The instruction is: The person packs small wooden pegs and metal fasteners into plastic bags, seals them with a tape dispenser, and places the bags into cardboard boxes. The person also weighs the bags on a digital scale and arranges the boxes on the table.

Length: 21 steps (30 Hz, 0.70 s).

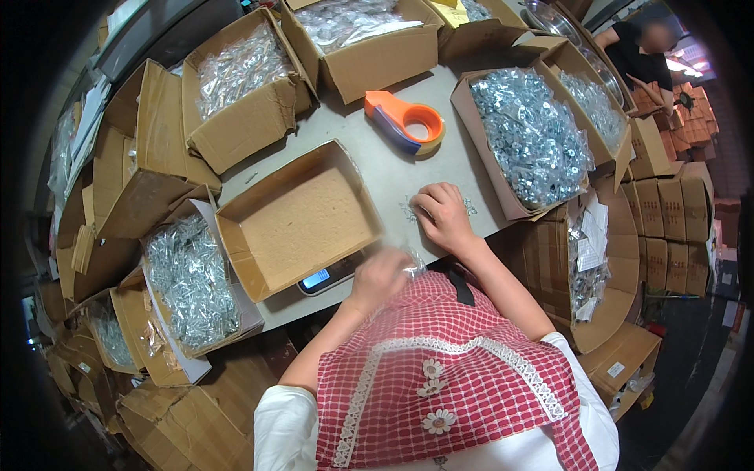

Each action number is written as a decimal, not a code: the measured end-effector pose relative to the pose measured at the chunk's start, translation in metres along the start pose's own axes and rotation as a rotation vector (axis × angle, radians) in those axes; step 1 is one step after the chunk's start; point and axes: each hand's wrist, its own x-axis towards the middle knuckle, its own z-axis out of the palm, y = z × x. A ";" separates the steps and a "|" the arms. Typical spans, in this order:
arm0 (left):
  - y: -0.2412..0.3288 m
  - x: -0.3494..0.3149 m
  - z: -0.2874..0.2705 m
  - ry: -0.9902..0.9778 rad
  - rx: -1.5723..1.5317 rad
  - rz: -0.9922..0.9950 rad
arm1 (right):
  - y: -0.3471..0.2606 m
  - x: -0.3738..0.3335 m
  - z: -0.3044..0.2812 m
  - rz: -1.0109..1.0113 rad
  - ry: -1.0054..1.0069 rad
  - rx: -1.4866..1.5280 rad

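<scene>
My left hand (379, 279), smeared by motion, is at the table's front edge just above my apron. A small clear plastic bag (414, 264) is at its fingertips and looks pinched in them. Farther right, my right hand (444, 213) rests on the grey table with its fingers curled down and together. Small metal parts (470, 206) lie beside and partly under it; what its fingers hold is hidden. Left of my hands, an open shallow cardboard box (310, 224) sits over a digital scale (320, 280) with a lit blue display. The box's brown bottom shows.
An orange tape dispenser (390, 110) lies on the table beyond my hands. Boxes of bagged metal hardware surround the table: washer-like parts (530, 129) at right, screw-like pieces (192, 275) at left, more at back (243, 67). Another person (640, 55) is at far right near stacked cartons (667, 208).
</scene>
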 end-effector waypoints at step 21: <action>0.005 0.005 -0.003 0.043 -0.001 0.023 | -0.002 0.006 -0.002 -0.001 -0.068 0.042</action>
